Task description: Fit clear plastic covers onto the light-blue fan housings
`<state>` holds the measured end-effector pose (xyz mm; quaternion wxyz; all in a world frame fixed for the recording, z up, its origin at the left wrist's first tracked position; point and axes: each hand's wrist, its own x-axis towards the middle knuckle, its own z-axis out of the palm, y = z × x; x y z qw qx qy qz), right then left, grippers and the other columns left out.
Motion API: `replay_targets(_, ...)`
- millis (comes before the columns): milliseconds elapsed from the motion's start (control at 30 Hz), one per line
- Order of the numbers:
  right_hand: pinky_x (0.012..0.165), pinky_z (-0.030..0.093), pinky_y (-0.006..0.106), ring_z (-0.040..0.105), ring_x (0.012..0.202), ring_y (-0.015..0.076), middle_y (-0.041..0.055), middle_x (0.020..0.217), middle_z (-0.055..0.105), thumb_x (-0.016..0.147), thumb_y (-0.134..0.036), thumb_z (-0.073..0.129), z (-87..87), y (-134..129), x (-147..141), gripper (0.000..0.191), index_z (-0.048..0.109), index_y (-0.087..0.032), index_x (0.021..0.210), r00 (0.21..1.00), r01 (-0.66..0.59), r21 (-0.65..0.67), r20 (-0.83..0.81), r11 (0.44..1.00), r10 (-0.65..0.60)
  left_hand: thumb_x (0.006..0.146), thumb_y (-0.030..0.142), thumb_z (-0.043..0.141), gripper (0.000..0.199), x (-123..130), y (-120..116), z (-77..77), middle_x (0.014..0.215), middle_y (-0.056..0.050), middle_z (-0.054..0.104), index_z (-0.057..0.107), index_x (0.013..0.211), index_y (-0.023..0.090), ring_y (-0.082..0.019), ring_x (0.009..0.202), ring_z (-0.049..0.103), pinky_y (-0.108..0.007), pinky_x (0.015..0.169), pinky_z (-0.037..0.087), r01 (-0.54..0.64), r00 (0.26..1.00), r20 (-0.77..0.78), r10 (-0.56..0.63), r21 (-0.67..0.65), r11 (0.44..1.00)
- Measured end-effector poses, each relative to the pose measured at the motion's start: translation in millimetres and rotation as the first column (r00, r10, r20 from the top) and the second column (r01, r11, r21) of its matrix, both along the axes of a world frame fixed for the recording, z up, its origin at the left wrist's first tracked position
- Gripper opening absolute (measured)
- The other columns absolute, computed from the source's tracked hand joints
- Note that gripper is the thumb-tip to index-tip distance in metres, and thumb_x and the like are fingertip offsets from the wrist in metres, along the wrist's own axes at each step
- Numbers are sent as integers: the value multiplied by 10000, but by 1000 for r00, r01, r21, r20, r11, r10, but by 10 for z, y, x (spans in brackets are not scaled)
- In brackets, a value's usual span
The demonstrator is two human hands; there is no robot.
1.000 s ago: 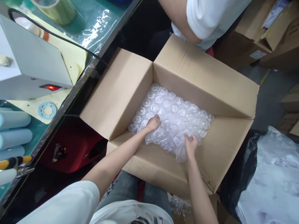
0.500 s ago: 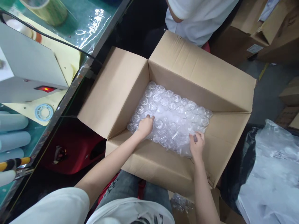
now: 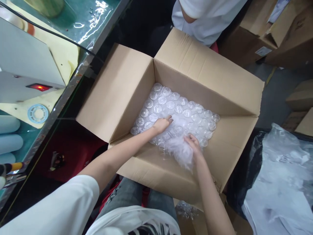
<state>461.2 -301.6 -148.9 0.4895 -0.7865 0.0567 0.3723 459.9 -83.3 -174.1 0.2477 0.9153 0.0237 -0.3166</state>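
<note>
One bubbled layer is held in one carton, long axis slanted down rightward. Film is pinched by the right hand; the left hand's grip cannot be told.

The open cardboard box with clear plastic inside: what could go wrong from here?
The clear film bunched in the right hand looks thin, so a hard pull might tear it. The left hand is over the rows of clear rounds; pressing down hard could dent or shift them.
</note>
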Motion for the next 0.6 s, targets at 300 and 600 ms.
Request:
replay_targets(300,857,504,409,616,957,192,66,1083,633,915,-373,558,-577,339,606,273,608,-155,1072,982,-169,-431,4,886,190,909,308,551,292,175,187,-116,1152,-92,597,574,1140,132,-210,1028,595,-429,883,512,-109,994,-17,109,-1,994)
replay_targets(600,855,492,403,606,933,185,47,997,643,884,-324,606,-458,234,318,188,629,-140,917,944,-267,-416,68,869,322,921,307,529,294,-149,233,-1,1107,-85,608,556,1155,131,-190,974,609,-395,842,528,-345,937,21,349,-113,932)
